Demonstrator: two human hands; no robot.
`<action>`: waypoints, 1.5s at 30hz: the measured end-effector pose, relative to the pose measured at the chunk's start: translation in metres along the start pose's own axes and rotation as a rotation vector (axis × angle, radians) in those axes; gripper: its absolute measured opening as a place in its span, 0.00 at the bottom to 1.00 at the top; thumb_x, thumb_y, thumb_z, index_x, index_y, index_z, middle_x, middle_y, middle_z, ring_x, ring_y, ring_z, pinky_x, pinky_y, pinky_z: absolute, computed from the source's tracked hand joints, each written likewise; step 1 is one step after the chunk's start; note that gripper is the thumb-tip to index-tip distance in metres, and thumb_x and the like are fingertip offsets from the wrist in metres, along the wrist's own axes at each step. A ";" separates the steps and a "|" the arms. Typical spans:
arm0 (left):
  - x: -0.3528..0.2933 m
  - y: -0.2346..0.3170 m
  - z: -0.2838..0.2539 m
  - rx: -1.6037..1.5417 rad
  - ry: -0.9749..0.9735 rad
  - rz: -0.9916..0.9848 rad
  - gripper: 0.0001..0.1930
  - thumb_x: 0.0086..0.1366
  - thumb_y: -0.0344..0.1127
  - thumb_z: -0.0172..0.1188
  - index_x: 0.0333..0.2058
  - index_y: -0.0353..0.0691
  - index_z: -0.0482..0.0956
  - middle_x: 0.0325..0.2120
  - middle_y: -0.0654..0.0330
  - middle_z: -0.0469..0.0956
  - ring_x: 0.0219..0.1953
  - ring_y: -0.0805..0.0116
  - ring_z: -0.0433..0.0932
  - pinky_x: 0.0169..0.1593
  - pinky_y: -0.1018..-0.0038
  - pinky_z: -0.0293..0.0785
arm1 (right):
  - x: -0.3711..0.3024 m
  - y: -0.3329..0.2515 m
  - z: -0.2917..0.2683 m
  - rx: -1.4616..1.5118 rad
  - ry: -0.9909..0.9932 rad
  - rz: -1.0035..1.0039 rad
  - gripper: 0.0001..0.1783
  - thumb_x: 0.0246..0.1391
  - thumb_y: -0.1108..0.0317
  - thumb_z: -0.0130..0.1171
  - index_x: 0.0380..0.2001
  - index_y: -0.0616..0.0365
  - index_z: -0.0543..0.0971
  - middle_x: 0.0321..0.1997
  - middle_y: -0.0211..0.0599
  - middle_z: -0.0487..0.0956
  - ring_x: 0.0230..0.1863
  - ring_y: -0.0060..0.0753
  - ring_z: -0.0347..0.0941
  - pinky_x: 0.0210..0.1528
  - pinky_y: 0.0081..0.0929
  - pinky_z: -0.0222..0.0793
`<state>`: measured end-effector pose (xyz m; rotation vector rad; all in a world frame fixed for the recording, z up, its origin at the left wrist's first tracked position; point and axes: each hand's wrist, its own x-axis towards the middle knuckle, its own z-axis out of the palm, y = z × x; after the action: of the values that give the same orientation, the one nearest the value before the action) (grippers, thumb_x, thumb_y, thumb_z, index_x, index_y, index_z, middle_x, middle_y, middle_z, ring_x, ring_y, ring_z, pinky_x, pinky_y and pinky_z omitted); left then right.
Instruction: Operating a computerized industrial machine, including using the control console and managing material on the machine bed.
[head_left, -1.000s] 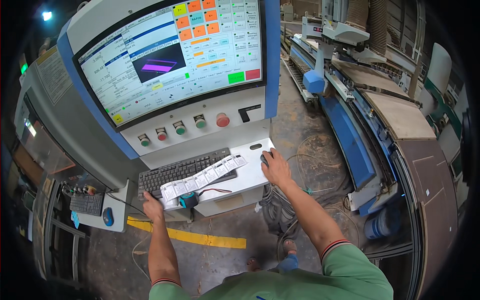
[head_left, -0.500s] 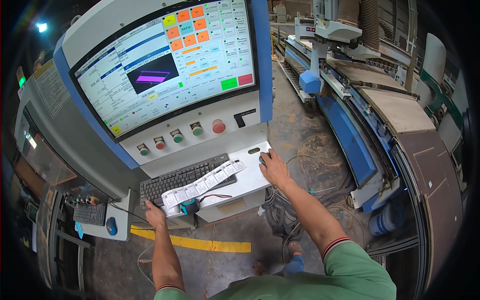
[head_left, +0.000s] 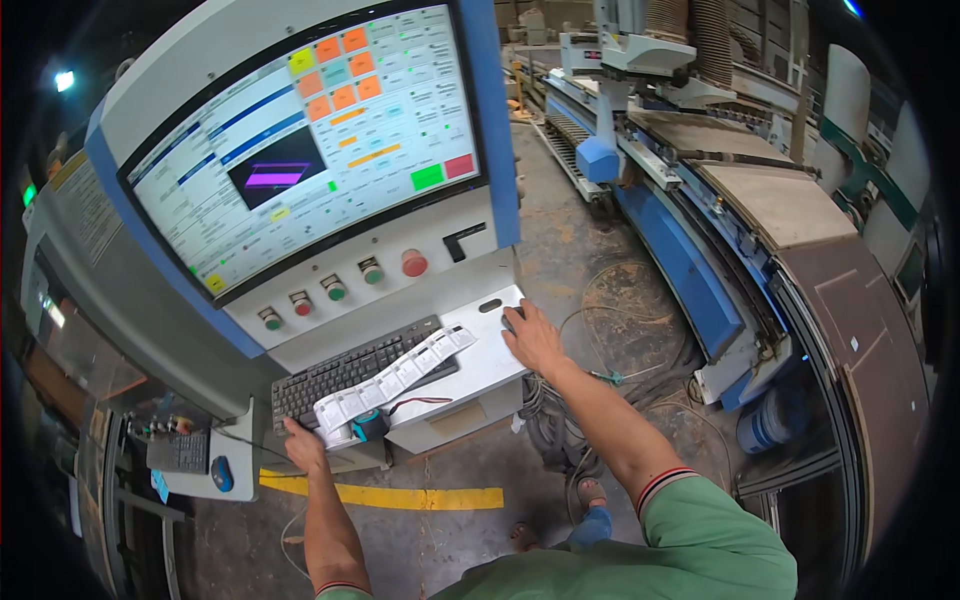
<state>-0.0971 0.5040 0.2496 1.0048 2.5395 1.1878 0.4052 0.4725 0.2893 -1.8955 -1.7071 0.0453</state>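
Observation:
My right hand [head_left: 532, 338] lies over a dark computer mouse [head_left: 510, 320] on the white shelf [head_left: 480, 375] of a machine control console. At the shelf's front left corner, my left hand [head_left: 301, 443] rests by the near left end of a black keyboard [head_left: 350, 370]. A long strip of white paper labels [head_left: 395, 378] lies across the keyboard, with a small teal-topped object [head_left: 368, 425] beside its near end. Above stands a large screen [head_left: 310, 135] showing coloured tiles, and below it a row of round buttons [head_left: 340, 285].
A blue and white woodworking machine [head_left: 690, 200] with brown boards on its bed runs along the right. Cables [head_left: 600, 330] lie on the concrete floor beside the console. A yellow floor line [head_left: 400, 495] crosses under me. A small side shelf [head_left: 190, 460] at the left holds a keypad and blue mouse.
The view has shifted slightly as my head moved. Both hands stay where they were, the right on the mouse and the left at the keyboard's end.

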 end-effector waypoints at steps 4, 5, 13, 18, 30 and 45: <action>0.006 -0.007 -0.001 0.028 -0.040 -0.019 0.52 0.72 0.73 0.35 0.40 0.17 0.83 0.42 0.27 0.81 0.51 0.29 0.78 0.57 0.46 0.71 | 0.000 -0.003 0.013 0.035 0.038 -0.044 0.28 0.57 0.59 0.64 0.60 0.52 0.75 0.65 0.54 0.68 0.64 0.61 0.68 0.61 0.52 0.72; 0.011 -0.011 -0.004 0.013 -0.030 -0.019 0.52 0.71 0.74 0.36 0.41 0.17 0.83 0.43 0.27 0.81 0.51 0.30 0.78 0.57 0.47 0.71 | 0.000 -0.007 0.013 0.030 0.055 -0.049 0.28 0.57 0.59 0.64 0.60 0.52 0.75 0.65 0.54 0.68 0.64 0.60 0.68 0.61 0.52 0.72; 0.015 -0.009 0.011 -0.004 -0.023 0.022 0.51 0.71 0.74 0.37 0.41 0.18 0.83 0.42 0.29 0.82 0.50 0.31 0.78 0.57 0.49 0.71 | 0.001 -0.002 0.004 0.030 0.034 0.006 0.28 0.57 0.60 0.63 0.61 0.51 0.74 0.66 0.53 0.67 0.65 0.59 0.68 0.63 0.51 0.71; 0.022 -0.016 0.008 0.017 -0.073 0.011 0.52 0.69 0.76 0.37 0.44 0.19 0.83 0.46 0.32 0.82 0.53 0.33 0.78 0.59 0.50 0.70 | 0.000 -0.003 0.005 0.035 0.025 0.013 0.27 0.56 0.62 0.62 0.60 0.50 0.74 0.66 0.54 0.67 0.64 0.59 0.69 0.61 0.52 0.72; 0.023 -0.017 0.014 0.025 -0.042 0.041 0.53 0.71 0.75 0.34 0.42 0.16 0.82 0.45 0.27 0.80 0.51 0.28 0.77 0.59 0.49 0.69 | -0.001 0.000 0.007 0.035 0.059 -0.011 0.27 0.56 0.65 0.62 0.60 0.53 0.74 0.63 0.52 0.68 0.63 0.57 0.69 0.58 0.52 0.75; 0.026 -0.017 0.012 0.002 -0.056 0.011 0.51 0.71 0.74 0.37 0.45 0.17 0.81 0.47 0.27 0.79 0.54 0.29 0.76 0.61 0.50 0.68 | -0.002 -0.002 0.006 0.055 0.073 -0.011 0.26 0.56 0.66 0.60 0.60 0.53 0.74 0.63 0.52 0.67 0.62 0.56 0.70 0.58 0.51 0.75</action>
<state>-0.1201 0.5206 0.2325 1.0383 2.4965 1.1432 0.4009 0.4729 0.2847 -1.8261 -1.6509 0.0184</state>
